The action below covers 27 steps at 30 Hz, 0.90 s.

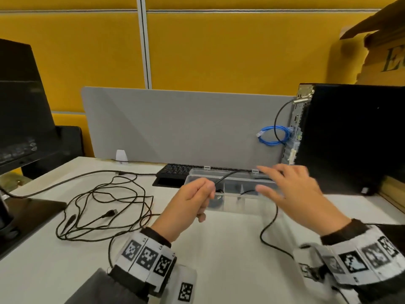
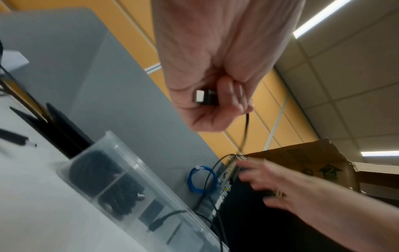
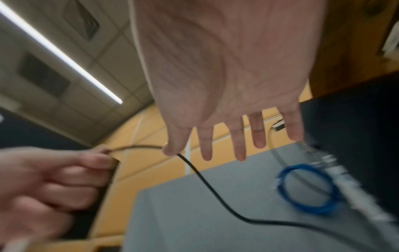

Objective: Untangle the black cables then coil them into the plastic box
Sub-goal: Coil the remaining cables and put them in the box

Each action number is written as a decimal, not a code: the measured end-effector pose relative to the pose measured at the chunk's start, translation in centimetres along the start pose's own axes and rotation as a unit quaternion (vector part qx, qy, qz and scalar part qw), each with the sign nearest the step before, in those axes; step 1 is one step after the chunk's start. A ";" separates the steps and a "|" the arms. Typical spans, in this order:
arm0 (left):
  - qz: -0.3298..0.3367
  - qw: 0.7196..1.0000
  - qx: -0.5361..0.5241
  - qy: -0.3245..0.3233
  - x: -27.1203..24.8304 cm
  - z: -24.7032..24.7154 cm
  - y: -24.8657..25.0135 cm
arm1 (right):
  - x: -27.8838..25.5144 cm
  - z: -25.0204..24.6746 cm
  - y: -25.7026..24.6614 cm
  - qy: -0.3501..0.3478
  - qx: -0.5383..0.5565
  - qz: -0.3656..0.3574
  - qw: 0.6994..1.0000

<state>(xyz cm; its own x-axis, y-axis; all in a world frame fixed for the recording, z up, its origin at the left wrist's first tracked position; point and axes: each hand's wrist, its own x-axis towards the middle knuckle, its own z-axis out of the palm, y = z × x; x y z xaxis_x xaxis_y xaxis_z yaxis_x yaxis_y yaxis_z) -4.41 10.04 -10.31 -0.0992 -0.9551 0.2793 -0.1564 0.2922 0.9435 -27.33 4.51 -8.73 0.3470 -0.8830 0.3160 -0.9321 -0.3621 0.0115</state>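
On the white table, left of my hands, lies a loose tangle of black cables (image 1: pixel 109 212). The clear plastic box (image 1: pixel 238 204) stands ahead of me, and coiled black cables (image 2: pixel 103 172) fill two of its compartments. My left hand (image 1: pixel 203 194) is a fist just left of the box and grips one black cable at its plug (image 2: pixel 204 98). That cable (image 3: pixel 205 180) runs past the thumb of my right hand (image 1: pixel 271 181). The right hand hovers over the box's right half, fingers spread and straight, holding nothing. I cannot tell if the thumb touches the cable.
A grey divider (image 1: pixel 186 126) stands behind the box, with a black keyboard (image 1: pixel 173 170) at its foot. A black computer tower (image 1: pixel 350 137) and a blue cable coil (image 1: pixel 274 136) are at the right. A monitor (image 1: pixel 22 102) and its base are on the left. A cardboard box (image 1: pixel 383 40) sits above the tower.
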 end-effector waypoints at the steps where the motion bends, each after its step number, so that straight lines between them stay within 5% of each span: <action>1: -0.002 1.000 -0.029 -0.003 0.0 0.4 0.0 | 0.1 -0.3 -1.9 -0.011 0.069 -0.040 0.997; 4: -0.001 0.988 -0.152 -0.023 -0.1 1.1 0.0 | 0.8 0.0 -5.2 -0.001 0.264 -0.128 0.956; 7: -0.008 0.950 -0.311 -0.037 -0.3 1.3 0.2 | 1.2 1.0 -5.5 0.052 0.333 -0.104 0.936; 12: 0.024 0.910 -0.413 0.019 0.1 0.8 0.1 | -0.7 2.9 -7.4 -0.141 0.112 -0.166 0.970; 15: -0.001 0.938 -0.336 0.083 0.3 0.0 -1.1 | -2.0 2.1 -9.3 -0.203 0.090 -0.210 0.952; 17: -0.033 0.975 -0.203 0.087 0.2 0.0 -1.7 | -2.2 0.6 -9.5 -0.153 0.084 -0.216 0.961; 20: -0.092 0.989 -0.110 -0.031 -0.3 0.3 -1.4 | -2.0 -1.5 -8.2 0.005 0.094 -0.180 0.979; 23: -0.127 0.967 -0.136 -0.176 -1.0 0.2 -0.2 | -1.4 -2.2 -7.0 0.050 0.233 -0.162 0.958; 25: -0.151 0.948 -0.211 -0.182 -1.2 -0.4 0.4 | -0.5 -1.5 -6.2 0.066 0.330 -0.154 0.929; 27: -0.174 0.925 -0.309 -0.135 -1.3 -0.7 0.7 | 0.0 -0.2 -5.5 0.068 0.295 -0.133 0.944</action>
<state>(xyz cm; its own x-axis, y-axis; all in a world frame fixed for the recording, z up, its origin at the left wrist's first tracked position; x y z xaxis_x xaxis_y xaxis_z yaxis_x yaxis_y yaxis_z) -3.67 11.41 -9.86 -0.4042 -0.9139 -0.0362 0.3582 -0.1946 0.9131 -22.26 6.53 -8.61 0.5066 -0.7054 0.4958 -0.5793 -0.7044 -0.4101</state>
